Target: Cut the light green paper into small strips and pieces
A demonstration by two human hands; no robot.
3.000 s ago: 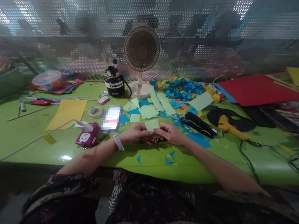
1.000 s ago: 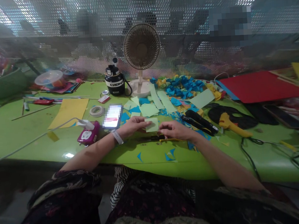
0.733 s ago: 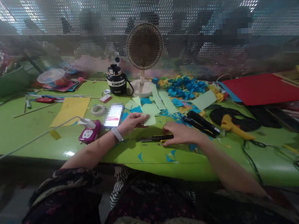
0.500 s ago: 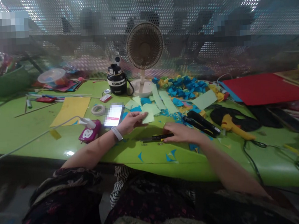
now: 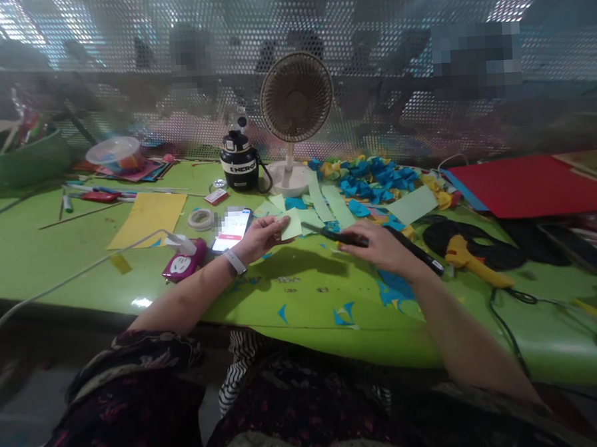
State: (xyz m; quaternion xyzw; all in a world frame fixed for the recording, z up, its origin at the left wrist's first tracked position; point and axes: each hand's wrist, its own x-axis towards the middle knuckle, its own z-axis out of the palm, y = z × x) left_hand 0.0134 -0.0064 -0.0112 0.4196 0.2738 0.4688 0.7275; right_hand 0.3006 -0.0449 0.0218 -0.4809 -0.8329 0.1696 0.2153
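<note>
My left hand (image 5: 262, 237) is closed, pinching a small pale green piece of paper (image 5: 292, 225) between thumb and fingers above the table. My right hand (image 5: 372, 243) grips a pair of black-handled scissors (image 5: 329, 234). Their blades point left and lie close to the paper's right edge; whether they touch it I cannot tell. Beyond the hands lie pale green paper strips (image 5: 336, 207) and a heap of cut blue and yellow paper pieces (image 5: 376, 179). Blue offcuts (image 5: 344, 312) are scattered near the table's front edge.
A phone (image 5: 233, 230), a purple plug adapter (image 5: 184, 261) and a tape roll (image 5: 201, 219) are on the left. A fan (image 5: 296, 97) and a black bottle (image 5: 240, 165) stand behind. On the right are a black stapler-like tool (image 5: 420, 252), a yellow glue gun (image 5: 473, 261) and red sheets (image 5: 531, 184).
My right hand has lifted the scissors off the table and brought them up toward the paper. My left hand still holds the paper, now tilted more upright. The view has shifted slightly.
</note>
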